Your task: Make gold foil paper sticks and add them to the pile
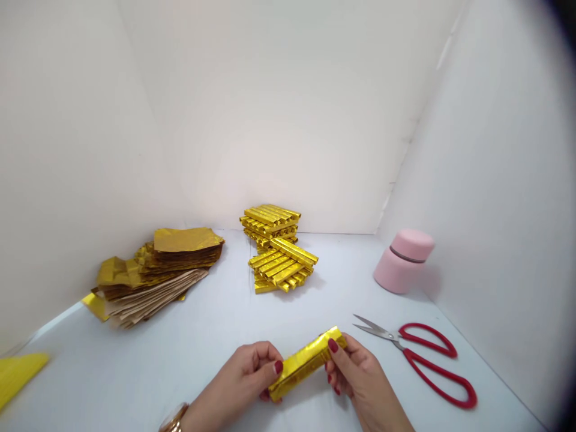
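I hold a narrow, shiny gold foil-paper strip (pixel 306 363) between my left hand (pixel 249 373) and right hand (pixel 360 375). It slants, right end higher in my view, creased lengthwise; the lower side seems a folded layer, though my grip partly hides the ends.

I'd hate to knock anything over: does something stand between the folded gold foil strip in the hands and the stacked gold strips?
Nothing visible stands between the folded gold foil strip and the stacked gold strips; the red-handled scissors lie off to the right.
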The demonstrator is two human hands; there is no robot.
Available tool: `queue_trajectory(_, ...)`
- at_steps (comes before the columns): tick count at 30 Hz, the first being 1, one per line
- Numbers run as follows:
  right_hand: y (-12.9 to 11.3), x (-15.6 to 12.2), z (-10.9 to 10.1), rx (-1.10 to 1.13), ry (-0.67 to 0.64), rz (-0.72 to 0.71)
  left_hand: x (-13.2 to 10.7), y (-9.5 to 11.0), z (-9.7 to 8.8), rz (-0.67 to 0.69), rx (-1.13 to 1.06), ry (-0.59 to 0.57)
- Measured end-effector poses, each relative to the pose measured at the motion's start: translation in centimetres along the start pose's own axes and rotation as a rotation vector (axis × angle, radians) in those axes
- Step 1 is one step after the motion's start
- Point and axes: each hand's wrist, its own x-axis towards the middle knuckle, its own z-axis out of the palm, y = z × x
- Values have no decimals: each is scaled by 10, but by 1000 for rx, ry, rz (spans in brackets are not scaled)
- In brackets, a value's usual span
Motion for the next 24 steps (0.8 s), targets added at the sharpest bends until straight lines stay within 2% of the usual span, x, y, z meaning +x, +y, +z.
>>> queue_trajectory(4,4,1,-2,-49,-73,8,-3,-4,10,53,81,-47)
queue_trajectory(8,6,2,-3,-87,-126,8,-4,-5,15,30,73,-76)
queue_trajectory(18,9,4,-6,-121,-168,-7,-7,7,12,76,99,-88)
queue_trajectory(24,7,2,-4,-101,-152,-6,-6,3,12,69,45,-101)
